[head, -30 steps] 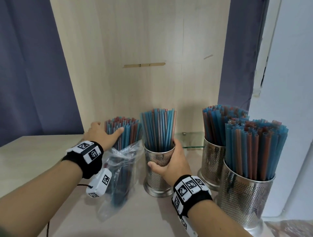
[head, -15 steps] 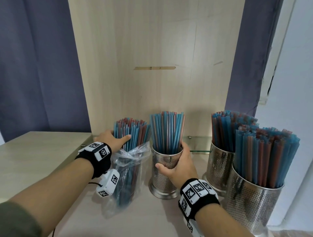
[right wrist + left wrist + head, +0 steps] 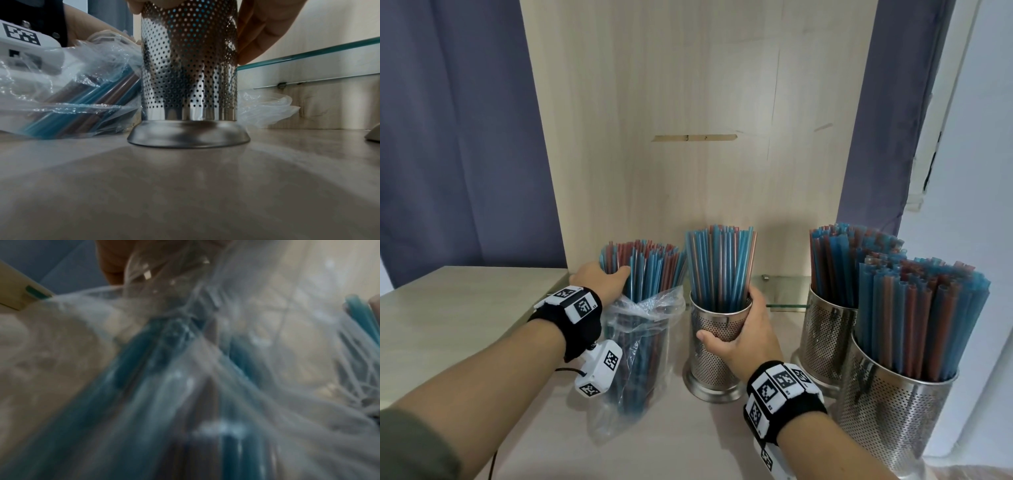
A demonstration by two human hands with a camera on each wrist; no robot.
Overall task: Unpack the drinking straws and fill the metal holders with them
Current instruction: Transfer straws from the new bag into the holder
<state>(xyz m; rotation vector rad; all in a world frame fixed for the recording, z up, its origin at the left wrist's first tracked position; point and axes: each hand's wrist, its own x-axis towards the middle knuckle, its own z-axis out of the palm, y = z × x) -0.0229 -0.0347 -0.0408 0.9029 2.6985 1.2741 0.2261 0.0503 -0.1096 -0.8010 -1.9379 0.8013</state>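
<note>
Blue and reddish-brown plastic drinking straws [image 3: 643,270] are still mostly sitting in a crumpled clear plastic bag [image 3: 640,346] on the pale wood-grain counter [image 3: 448,308], tops poking out of the bag's open mouth, just left of the holder being filled.

Going big to small: two perforated steel cylinder holders on the right, the near one [image 3: 893,411] and the far one [image 3: 825,335], are already packed tight with straws. The middle perforated steel holder with the flared base [image 3: 717,353] is only partly full, its straws standing loose with room to spare, so I'd say this is the refill step for that one.

The right hand [image 3: 743,335] is wrapped round the middle holder near its rim, thumb in front, fingers round the far side, base flat on the counter in the right wrist view. The left hand [image 3: 599,281] is curled round the left side of the bagged bunch up near the tops; the left wrist view is just blurry plastic, so how many straws it's actually got I can't tell.

Next move, I reckon: lift a bunch straight up out of the bag, swing it over and drop it in while the right hand steadies the holder. The bag might drag along.
</note>
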